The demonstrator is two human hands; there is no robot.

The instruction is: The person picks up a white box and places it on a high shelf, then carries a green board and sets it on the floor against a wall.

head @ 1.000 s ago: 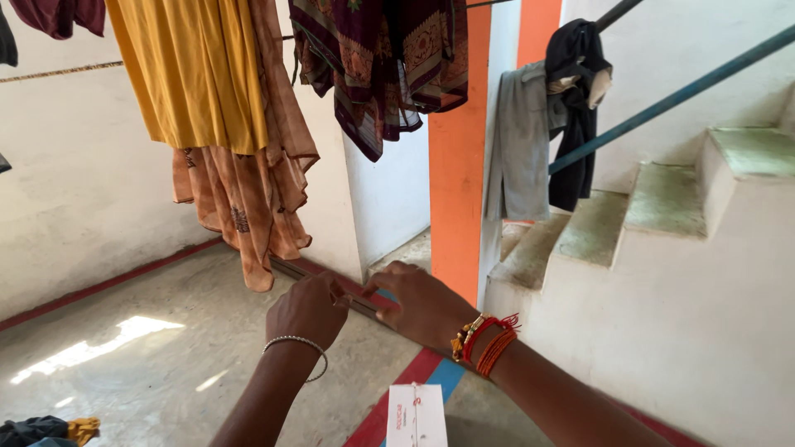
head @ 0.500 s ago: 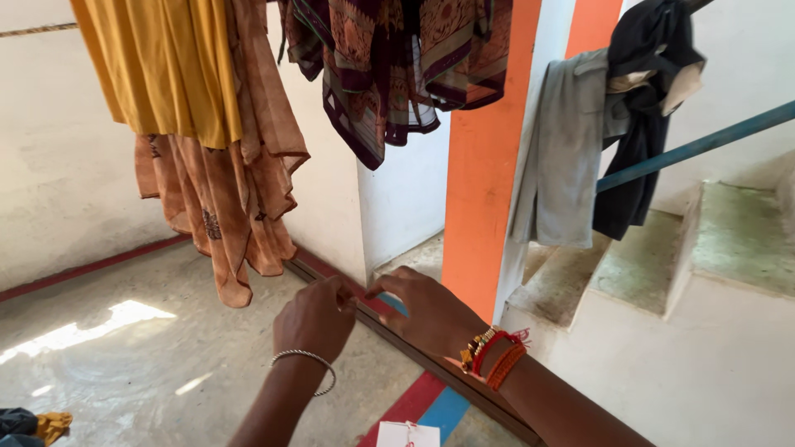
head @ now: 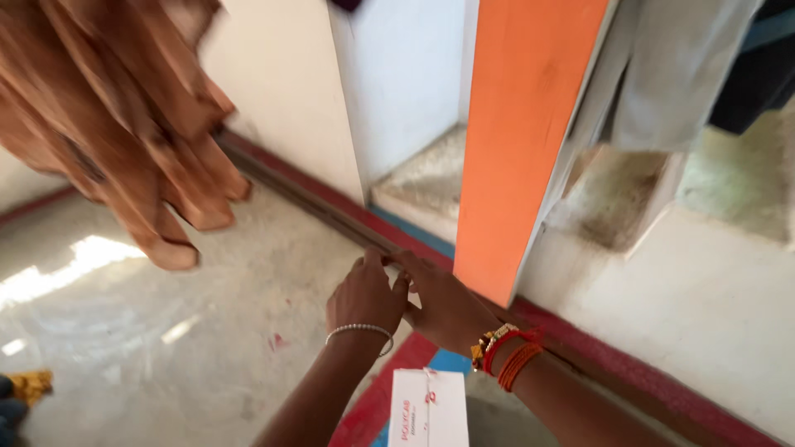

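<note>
- Left hand [head: 364, 300], just below the middle of the frame, is seen from the back. Its fingers [head: 373, 263] curl inward, nearly closed, with the tips pointing toward the upper right. A thin silver bangle [head: 361, 330] circles the wrist.
- Right hand [head: 443, 302] lies against the left one, the two touching at the fingertips. Its fingers are also bent close together. Red and orange thread bands [head: 507, 356] wrap its wrist.
- Whatever sits between the fingertips is hidden by the hands; I cannot tell if either hand pinches anything.
- The hands meet above a dark floor strip [head: 310, 203] that runs diagonally from the upper left toward the lower right, beside red and blue painted bands.
- A white card [head: 429, 410] with a red thread sits at the bottom edge of the frame, below the hands.
- An orange pillar [head: 522, 141] rises right of centre; brown hanging cloth [head: 108, 141], blurred, fills the upper left.
</note>
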